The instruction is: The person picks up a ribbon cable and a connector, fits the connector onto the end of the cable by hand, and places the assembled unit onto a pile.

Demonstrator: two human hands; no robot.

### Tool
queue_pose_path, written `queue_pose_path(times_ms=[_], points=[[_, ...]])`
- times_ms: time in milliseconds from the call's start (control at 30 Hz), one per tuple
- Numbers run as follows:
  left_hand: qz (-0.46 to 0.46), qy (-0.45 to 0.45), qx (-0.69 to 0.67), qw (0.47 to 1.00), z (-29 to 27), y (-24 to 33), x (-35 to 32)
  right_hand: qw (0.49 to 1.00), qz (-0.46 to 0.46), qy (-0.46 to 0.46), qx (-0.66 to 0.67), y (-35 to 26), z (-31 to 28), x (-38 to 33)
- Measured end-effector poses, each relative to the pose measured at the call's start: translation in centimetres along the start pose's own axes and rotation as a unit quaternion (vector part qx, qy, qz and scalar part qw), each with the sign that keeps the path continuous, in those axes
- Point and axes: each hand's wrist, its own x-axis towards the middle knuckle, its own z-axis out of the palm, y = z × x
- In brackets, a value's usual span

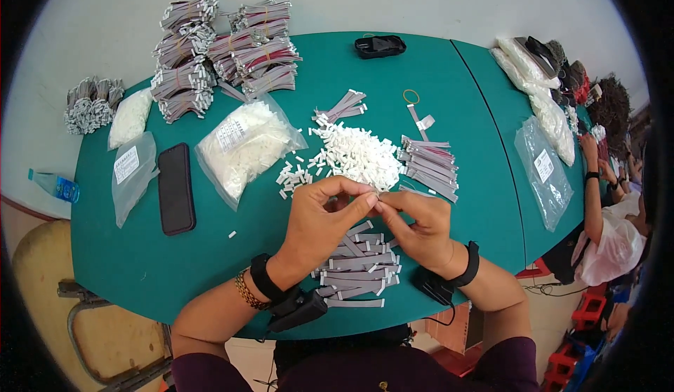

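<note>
"Pinching steadily, fingertips touching, seemed wisest; what did we grasp?"
"A small piece point(375, 190), too hidden to identify; our left hand point(323, 213) and right hand point(423, 225) gripped it, frame centre, below white pieces point(359, 155)."

White label point(229, 134) on filled bag point(251, 162), ten o'clock; paper label point(126, 164) on flat bag point(128, 199), nine; sticker point(543, 166) on clear bag point(554, 202), three; blue band point(67, 189) on bottle point(43, 179), far nine. Lettering appears illegible.

In front of you, green table point(484, 209): loose white connectors point(361, 157) heaped centrally; grey ribbon cables point(358, 273) nearest you; filled clear bag point(246, 146) and dark phone point(177, 188) left.
</note>
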Motion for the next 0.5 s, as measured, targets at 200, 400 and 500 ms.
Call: queue_pose_path(times_ms=[200, 400, 500], points=[[-0.009, -0.004, -0.027, 1.000, -0.01, -0.05, 0.05, 0.945, 0.144, 0.000, 0.293, 0.30, 0.32, -0.04], [-0.031, -0.016, -0.044, 0.998, -0.51, -0.28, 0.42, 0.924, 0.195, -0.052, 0.326, 0.65, -0.26, 0.39], [-0.030, -0.018, -0.033, 0.999, -0.58, -0.46, 0.49, 0.920, 0.208, -0.063, 0.327, 0.82, -0.34, 0.41]])
